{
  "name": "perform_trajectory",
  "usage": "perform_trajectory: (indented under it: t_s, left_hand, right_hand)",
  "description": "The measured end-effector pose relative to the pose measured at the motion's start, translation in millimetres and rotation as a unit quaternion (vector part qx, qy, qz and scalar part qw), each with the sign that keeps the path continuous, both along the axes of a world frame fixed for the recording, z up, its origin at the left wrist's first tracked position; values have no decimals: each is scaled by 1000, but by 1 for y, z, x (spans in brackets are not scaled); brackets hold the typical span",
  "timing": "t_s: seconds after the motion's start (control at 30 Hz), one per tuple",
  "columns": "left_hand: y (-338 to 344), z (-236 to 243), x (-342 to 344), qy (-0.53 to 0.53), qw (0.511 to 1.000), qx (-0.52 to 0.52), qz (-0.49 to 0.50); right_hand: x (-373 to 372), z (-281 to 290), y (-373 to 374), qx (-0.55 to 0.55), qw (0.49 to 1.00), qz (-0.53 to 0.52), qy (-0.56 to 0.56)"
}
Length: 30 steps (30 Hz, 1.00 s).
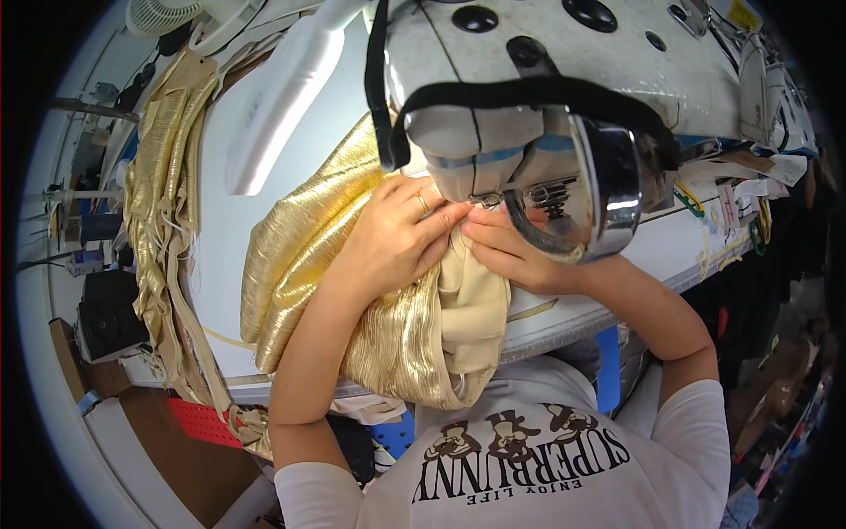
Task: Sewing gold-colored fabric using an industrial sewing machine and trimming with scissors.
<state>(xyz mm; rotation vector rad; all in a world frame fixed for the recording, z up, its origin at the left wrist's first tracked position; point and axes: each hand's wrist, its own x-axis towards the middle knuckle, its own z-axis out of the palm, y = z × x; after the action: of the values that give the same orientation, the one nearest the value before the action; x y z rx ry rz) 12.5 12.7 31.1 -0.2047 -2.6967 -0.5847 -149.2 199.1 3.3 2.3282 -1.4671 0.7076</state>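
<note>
A shiny gold garment [304, 238] with a beige lining [476, 322] lies bunched on the white sewing table and hangs over its front edge. Its upper edge runs under the head of a sewing machine [493, 132]. My left hand [397, 231], a ring on one finger, is closed on the fabric just left of the needle area. Close by on the right, my right hand [511, 251] pinches the beige edge, its fingertips almost meeting the left ones. A chrome-rimmed clear guard [608, 189] partly covers the right fingers, and the machine head hides the exact stitching spot.
More gold pieces with beige strips [167, 203] drape over the table's left edge. A white lamp bar [291, 97] rises beside the machine, with a fan [189, 18] behind. Small tools and yellow-handled snips [687, 198] lie at the right. A measuring tape [573, 313] follows the front edge.
</note>
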Motion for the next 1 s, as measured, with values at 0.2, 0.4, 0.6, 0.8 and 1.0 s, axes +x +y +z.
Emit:
perform_trajectory:
  t_s: [0.2,0.4,0.6,0.8,1.0]
  left_hand:
    - [-3,9,3,-3,1000,-4,8]
    - [4,30,5,-67,996,49,-30]
    - [16,22,13,-33,987,-151,44]
    - [-3,7,10,7,993,-117,-22]
    - [18,37,27,-44,994,-102,4]
  right_hand:
    - [20,11,11,2,993,97,-69]
    - [62,22,31,113,976,114,-146]
    - [16,32,27,340,846,78,-403]
    - [45,20,24,214,931,17,-296]
    - [65,19,27,232,946,-23,-227]
